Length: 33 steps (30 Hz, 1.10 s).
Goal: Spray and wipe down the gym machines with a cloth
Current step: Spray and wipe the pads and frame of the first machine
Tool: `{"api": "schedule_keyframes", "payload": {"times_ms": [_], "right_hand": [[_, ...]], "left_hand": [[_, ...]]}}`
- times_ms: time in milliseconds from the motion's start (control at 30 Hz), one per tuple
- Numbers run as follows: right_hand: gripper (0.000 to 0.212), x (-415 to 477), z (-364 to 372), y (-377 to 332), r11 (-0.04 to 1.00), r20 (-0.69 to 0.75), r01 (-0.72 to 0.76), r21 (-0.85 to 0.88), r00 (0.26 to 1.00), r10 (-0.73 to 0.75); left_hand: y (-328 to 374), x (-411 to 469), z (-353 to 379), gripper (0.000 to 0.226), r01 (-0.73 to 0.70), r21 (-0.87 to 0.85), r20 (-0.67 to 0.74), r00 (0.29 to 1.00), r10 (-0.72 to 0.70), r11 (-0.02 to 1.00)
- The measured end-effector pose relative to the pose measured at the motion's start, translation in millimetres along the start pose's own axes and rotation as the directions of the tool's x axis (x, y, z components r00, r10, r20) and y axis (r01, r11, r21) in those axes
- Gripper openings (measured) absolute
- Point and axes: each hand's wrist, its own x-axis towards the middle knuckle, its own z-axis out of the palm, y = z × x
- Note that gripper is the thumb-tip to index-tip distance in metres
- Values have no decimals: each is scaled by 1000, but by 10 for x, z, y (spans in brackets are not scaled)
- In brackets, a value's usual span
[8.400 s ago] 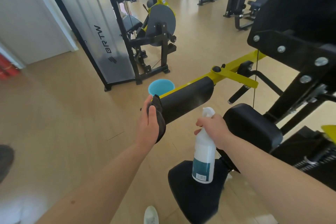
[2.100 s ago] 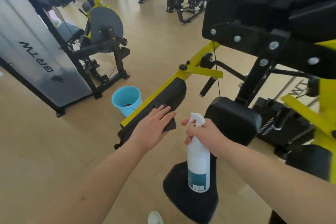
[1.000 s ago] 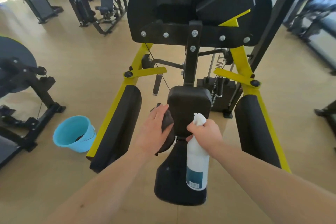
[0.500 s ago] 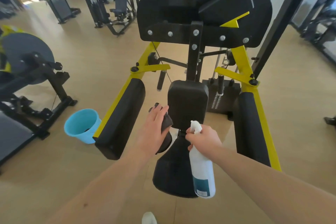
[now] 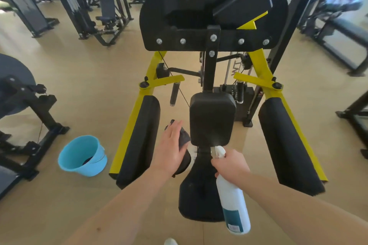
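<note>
Shifted off the left arm pad [image 5: 139,139] since two seconds ago; now I'm facing the machine square-on and working the centre pad [image 5: 212,117].

Right hand [image 5: 231,165] is wrapping the neck of the spray bottle [image 5: 233,205], fingers curled at the trigger, nozzle pointing up at the pad's lower edge. Faint mist is showing just above the nozzle.

Left hand [image 5: 171,149] is holding the dark cloth [image 5: 184,139] bunched under the palm, just beside the pad's left edge, not touching it as far as I can tell. Fingers are lying nearly straight over the bundle; the thumb is hidden, probably pinching from below.

Handling notes:
- cloth: soft, limp, likely damp. Keeping it balled in the palm so no tail is dragging.
- bottle: light plastic, looks partly full; neck grip is working fine.
- pad: vinyl-looking, firm, probably getting slick once wet, so pressing flat.

Seat [image 5: 199,195] and right arm pad [image 5: 286,145] are probably still needing doing. Blue bucket [image 5: 81,155] is sitting on the floor to my left.
</note>
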Motion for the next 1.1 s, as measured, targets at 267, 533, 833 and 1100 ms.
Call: {"api": "schedule_keyframes", "payload": {"times_ms": [267, 533, 833, 1100], "right_hand": [[23, 108, -164, 207, 989, -121, -145, 20, 982, 146], [24, 113, -281, 114, 987, -115, -108, 123, 986, 122], [18, 230, -485, -244, 976, -102, 23, 216, 995, -1], [17, 465, -594, -266, 960, -85, -22, 281, 995, 48]], "left_hand": [[98, 214, 226, 72, -69, -20, 109, 992, 70, 997], [306, 563, 227, 75, -158, 58, 83, 985, 153, 986], [346, 1176, 277, 101, -288, 390, 270, 944, 191, 874], [233, 1452, 483, 113, -401, 582, 303, 914, 269, 708]]}}
